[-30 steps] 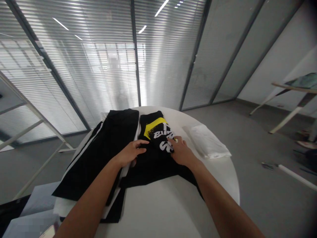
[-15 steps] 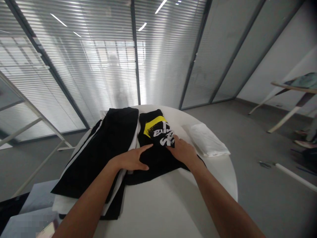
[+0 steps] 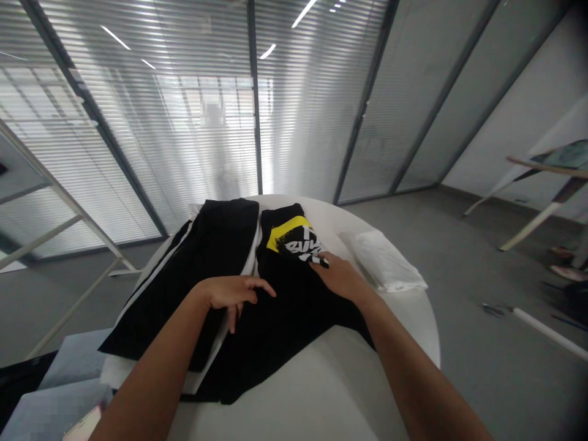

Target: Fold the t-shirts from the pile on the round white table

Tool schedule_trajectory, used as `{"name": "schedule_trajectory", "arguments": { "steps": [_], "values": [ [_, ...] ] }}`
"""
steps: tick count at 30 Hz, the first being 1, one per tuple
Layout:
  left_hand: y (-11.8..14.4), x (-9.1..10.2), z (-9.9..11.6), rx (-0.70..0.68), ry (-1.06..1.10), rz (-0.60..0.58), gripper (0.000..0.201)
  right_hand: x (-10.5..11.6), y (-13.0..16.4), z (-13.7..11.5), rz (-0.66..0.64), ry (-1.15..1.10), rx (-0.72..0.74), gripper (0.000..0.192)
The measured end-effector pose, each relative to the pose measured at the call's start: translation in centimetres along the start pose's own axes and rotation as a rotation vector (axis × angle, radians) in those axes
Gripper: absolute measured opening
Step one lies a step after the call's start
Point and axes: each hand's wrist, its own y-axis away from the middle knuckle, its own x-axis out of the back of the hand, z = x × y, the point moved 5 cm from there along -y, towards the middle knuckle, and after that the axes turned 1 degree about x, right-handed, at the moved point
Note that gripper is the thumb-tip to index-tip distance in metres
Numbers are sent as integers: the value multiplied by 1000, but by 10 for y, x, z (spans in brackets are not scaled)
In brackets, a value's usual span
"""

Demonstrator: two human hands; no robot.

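Note:
A black shirt with a yellow and white print lies spread on the round white table. My left hand hovers by its left side, fingers apart and bent, holding nothing. At the right end of the print, my right hand has thumb and fingers closed on the shirt's fabric; the fingertips are partly hidden. Left of the shirt lies a folded black garment with white stripes, partly under my left forearm.
A folded white cloth rests on the table's right side. Grey upholstered seats and a phone are at lower left. A white metal frame stands left. Scissors lie beyond the table near a white bar.
The shirt's lower left part has dropped toward me and now spreads farther down the table. My left hand has moved left and turned; the print is more creased under my right hand.

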Motion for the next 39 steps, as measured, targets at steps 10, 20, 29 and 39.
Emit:
{"name": "schedule_trajectory", "arguments": {
  "steps": [10,20,29,39],
  "values": [
    [9,12,-1,-203,105,-161,52,-10,4,-4,-206,-797,-118,48],
    [18,54,6,-162,-428,751,39,2,1,-7,80,69,16,36],
    [-20,25,28,-542,-408,912,42,-16,0,-16,-62,-800,-13,36],
    [-29,-4,35,-605,-535,835,78,-11,12,-27,-333,-1137,-17,45]
  ]
}}
